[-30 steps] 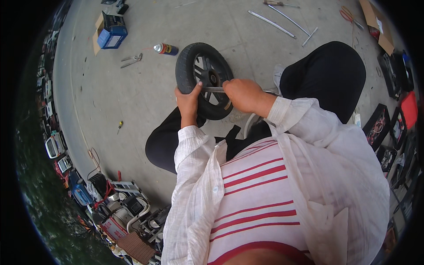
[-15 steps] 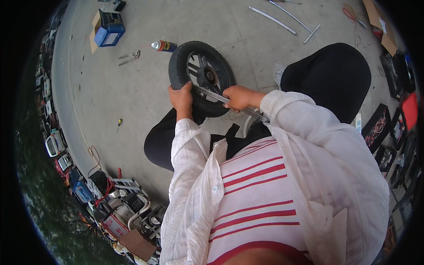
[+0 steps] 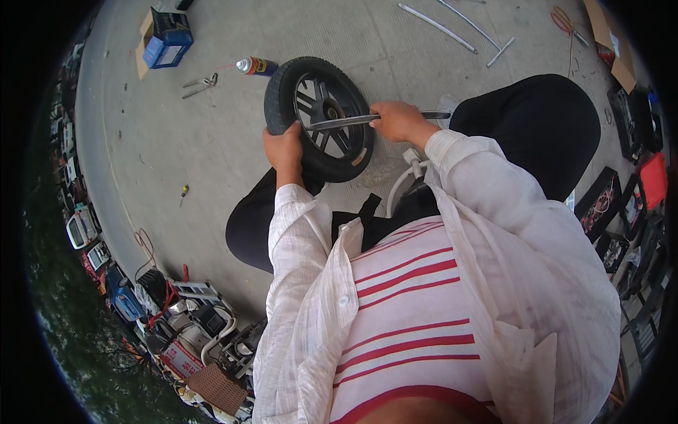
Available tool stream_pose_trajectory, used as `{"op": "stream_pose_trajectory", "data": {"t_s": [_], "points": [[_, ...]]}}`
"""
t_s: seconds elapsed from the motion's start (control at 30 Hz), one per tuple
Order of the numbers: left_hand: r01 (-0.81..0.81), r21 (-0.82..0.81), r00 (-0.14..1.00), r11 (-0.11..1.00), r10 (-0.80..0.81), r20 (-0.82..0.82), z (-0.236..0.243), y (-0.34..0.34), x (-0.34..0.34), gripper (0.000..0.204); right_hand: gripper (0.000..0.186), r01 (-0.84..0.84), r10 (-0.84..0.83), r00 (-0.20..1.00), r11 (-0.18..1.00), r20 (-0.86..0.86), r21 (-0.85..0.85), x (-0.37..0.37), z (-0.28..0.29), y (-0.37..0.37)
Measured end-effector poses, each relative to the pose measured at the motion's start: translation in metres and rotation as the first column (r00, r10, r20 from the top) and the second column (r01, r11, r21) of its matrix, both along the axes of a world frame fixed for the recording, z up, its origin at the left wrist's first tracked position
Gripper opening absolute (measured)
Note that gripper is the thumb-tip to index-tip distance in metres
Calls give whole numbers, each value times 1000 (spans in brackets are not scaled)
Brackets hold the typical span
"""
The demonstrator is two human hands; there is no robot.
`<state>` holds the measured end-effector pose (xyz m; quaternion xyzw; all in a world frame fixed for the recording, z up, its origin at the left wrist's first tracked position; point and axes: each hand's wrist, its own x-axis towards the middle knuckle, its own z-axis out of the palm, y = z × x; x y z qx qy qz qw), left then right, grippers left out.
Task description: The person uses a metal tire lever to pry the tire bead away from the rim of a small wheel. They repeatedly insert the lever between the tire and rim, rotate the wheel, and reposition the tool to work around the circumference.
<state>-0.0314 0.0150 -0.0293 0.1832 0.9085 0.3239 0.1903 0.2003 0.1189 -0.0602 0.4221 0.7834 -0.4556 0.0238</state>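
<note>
Between my knees a small black wheel [image 3: 325, 109] with a spoked rim and a thick rubber tyre [image 3: 279, 92] leans tilted. My left hand [image 3: 284, 150] is closed round the tyre's near-left edge, its thumb beside the tip of a tyre lever. In my right hand [image 3: 399, 121], closed round its shaft, the long flat metal tyre lever [image 3: 346, 122] lies across the wheel. Its left tip is at the rim's edge by my left thumb; the other end sticks out past my right hand. Whether the tip is under the tyre's bead I cannot tell.
A spray can [image 3: 256, 66] lies just beyond the wheel, with pliers [image 3: 200, 85] to its left. Farther off are a blue box [image 3: 168, 42] and metal bars [image 3: 438, 27]. A screwdriver [image 3: 184, 194] lies at left, tool cases [image 3: 599, 201] at right. A white-framed stand [image 3: 409, 173] is near my lap.
My right hand has swung the lever away from me, from slanting toward my lap to nearly level across the wheel. The wheel has turned and shifted slightly left, my left hand with it.
</note>
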Motion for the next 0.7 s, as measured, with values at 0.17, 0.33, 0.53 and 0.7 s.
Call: {"op": "stream_pose_trajectory", "data": {"t_s": [0.17, 0.33, 0.53, 0.7], "points": [[36, -26, 997, 999, -37, -68, 8, -6, 21, 63, 35, -115, 77, 986, 957, 147, 266, -1, 2, 17], [137, -21, 984, 990, -139, -111, 10, -16, 37, 67, 32, -338, 316, 941, 848, 123, 408, -8, -18, 24], [244, 10, 966, 970, -242, -94, 7, -29, 37, 65, 31, -346, 392, 920, 824, -10, 449, -22, -26, 21], [256, 4, 961, 967, -254, -113, 7, -31, 39, 64, 31, -323, 415, 907, 794, -71, 515, -28, -31, 19]]}}
